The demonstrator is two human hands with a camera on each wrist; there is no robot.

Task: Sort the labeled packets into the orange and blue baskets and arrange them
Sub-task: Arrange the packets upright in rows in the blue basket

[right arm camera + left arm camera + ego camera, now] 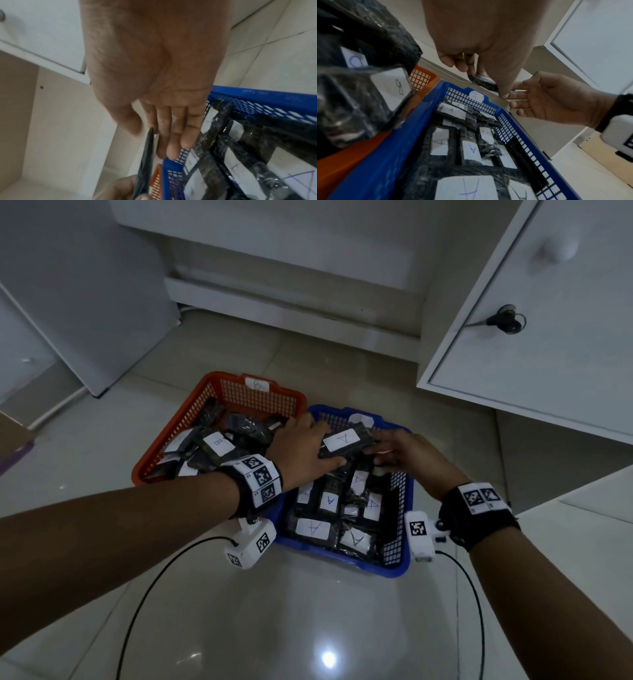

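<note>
White cabinet door (548, 313) above glossy tiled floor (308, 628).

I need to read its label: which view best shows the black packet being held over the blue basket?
The head view: the black plastic packet faces up, its white label reading A. The left wrist view shows only one dark end; the right wrist view shows it edge-on.

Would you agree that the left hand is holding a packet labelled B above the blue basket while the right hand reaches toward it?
Not quite: the packet in the left hand is labelled A, not B, as the head view shows. The rest holds: it is above the blue basket, with the right hand reaching toward it.
</note>
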